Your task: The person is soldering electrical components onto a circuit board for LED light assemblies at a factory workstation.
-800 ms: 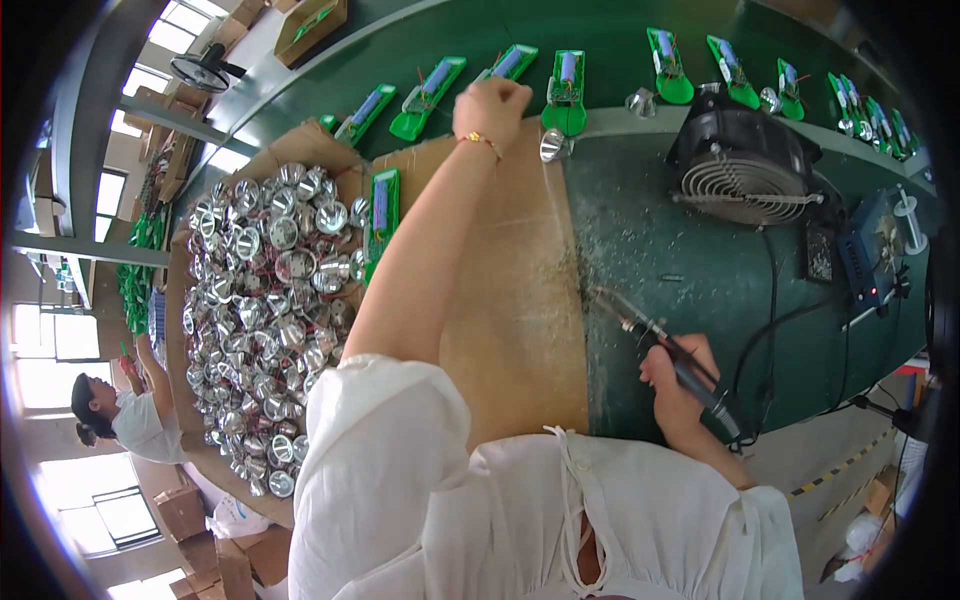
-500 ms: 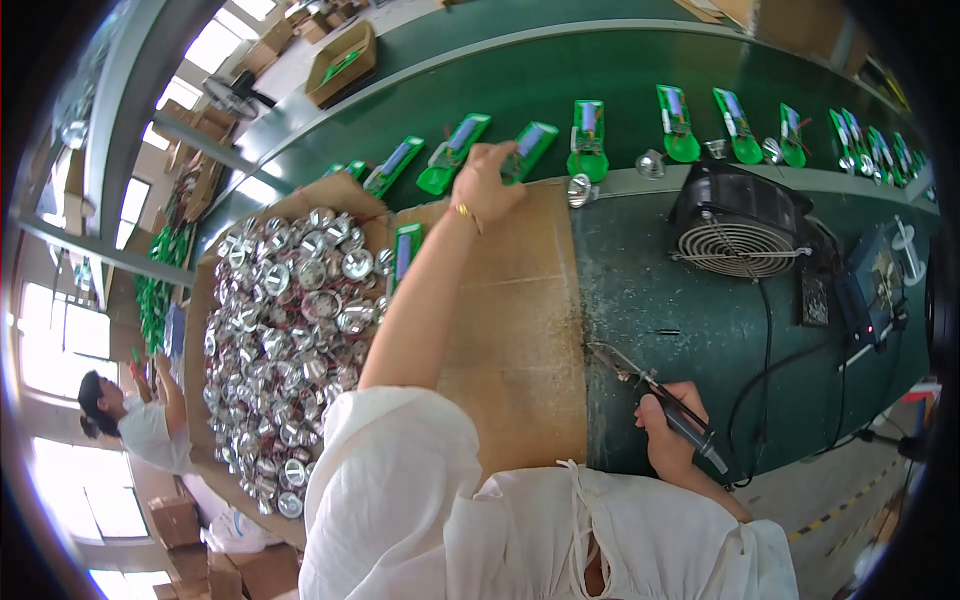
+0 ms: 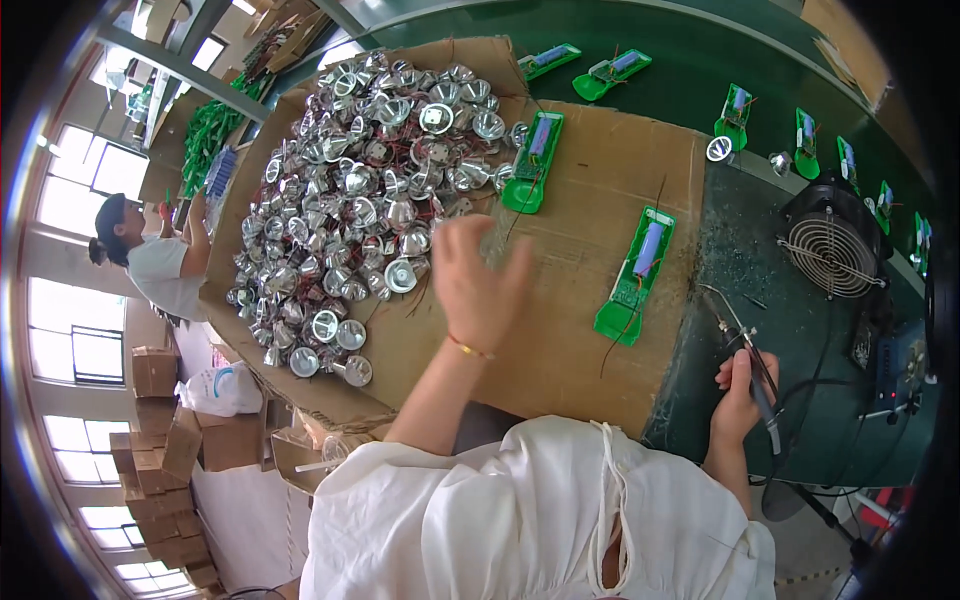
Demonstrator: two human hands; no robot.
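My left hand [image 3: 477, 283] hovers, blurred, with fingers spread over the brown cardboard sheet [image 3: 580, 350], right beside a big heap of silver reflector cups with thin wires [image 3: 360, 200]. It holds nothing. A green circuit board with a blue cell [image 3: 634, 276] lies on the cardboard to the right of that hand. My right hand [image 3: 738, 392] grips a soldering iron [image 3: 745, 355] with its tip pointing up and left, near that board's lower end. Another green board [image 3: 532, 162] lies at the heap's edge.
More green boards [image 3: 806, 144] lie along the green conveyor at the back. A small black fan [image 3: 830, 252] and a control box [image 3: 895, 365] stand at the right. Another person [image 3: 150, 262] works at far left, near stacked cartons [image 3: 160, 440].
My left hand has drawn back from the far conveyor toward me and now hovers by the reflector heap. A green board now lies on the cardboard near the soldering iron. My view has tilted down.
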